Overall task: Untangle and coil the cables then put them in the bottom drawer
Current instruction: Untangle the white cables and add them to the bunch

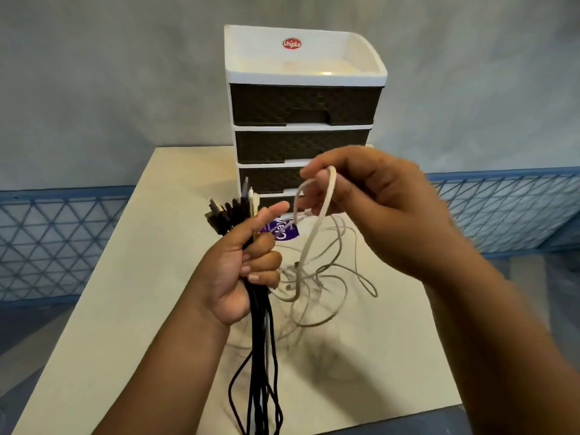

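Above the pale table (131, 277), the left hand (241, 271) grips a bundle of black cables (260, 340); the right hand (376, 208) pinches a smooth white cable (317, 227), apparently looped, before the woven-fronted drawers (301, 105).

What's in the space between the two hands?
In the head view, a white cable bridges the gap: the right hand pinches its loop, and it runs down toward the left hand, which grips the black cable bundle. A purple label shows behind.
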Motion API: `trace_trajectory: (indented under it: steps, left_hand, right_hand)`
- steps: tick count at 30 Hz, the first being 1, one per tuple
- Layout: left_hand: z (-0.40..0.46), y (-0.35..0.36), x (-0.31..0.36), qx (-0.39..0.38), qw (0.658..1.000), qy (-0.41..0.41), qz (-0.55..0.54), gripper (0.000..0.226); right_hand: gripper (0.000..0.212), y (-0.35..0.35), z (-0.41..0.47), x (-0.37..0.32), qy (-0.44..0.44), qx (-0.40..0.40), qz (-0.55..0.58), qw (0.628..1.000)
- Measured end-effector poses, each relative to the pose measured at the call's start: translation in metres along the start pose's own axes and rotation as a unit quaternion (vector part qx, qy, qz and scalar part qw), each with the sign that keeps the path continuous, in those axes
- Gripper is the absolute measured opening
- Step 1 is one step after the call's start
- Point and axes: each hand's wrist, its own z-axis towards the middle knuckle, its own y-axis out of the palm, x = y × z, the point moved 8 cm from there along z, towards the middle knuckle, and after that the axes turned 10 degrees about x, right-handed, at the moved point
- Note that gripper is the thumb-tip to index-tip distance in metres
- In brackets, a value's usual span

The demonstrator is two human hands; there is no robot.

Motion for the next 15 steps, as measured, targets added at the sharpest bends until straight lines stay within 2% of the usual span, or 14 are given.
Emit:
trace_trajectory:
  steps: [4, 8, 11, 15]
  left_hand:
    - [-0.009, 0.018, -0.003, -0.014, 0.999, 0.004, 0.052, 0.023]
    - [-0.010, 0.013, 0.000, 0.006, 0.995, 0.009, 0.103, 0.035]
    - [-0.004, 0.003, -0.001, 0.027, 0.997, 0.011, 0.066, 0.020]
    - [0.004, -0.009, -0.001, 0.073, 0.995, 0.031, 0.059, 0.013]
  right_hand:
    - [0.019, 0.020, 0.013, -0.018, -0.033, -0.021, 0.074, 0.996]
    - [0.021, 0.019, 0.019, -0.011, -0.018, 0.003, 0.163, 0.986]
    - [0.020, 0.010, 0.022, -0.004, -0.014, 0.040, 0.147, 0.988]
    - [0.018, 0.000, 0.021, -0.007, -0.055, 0.083, 0.085, 0.991]
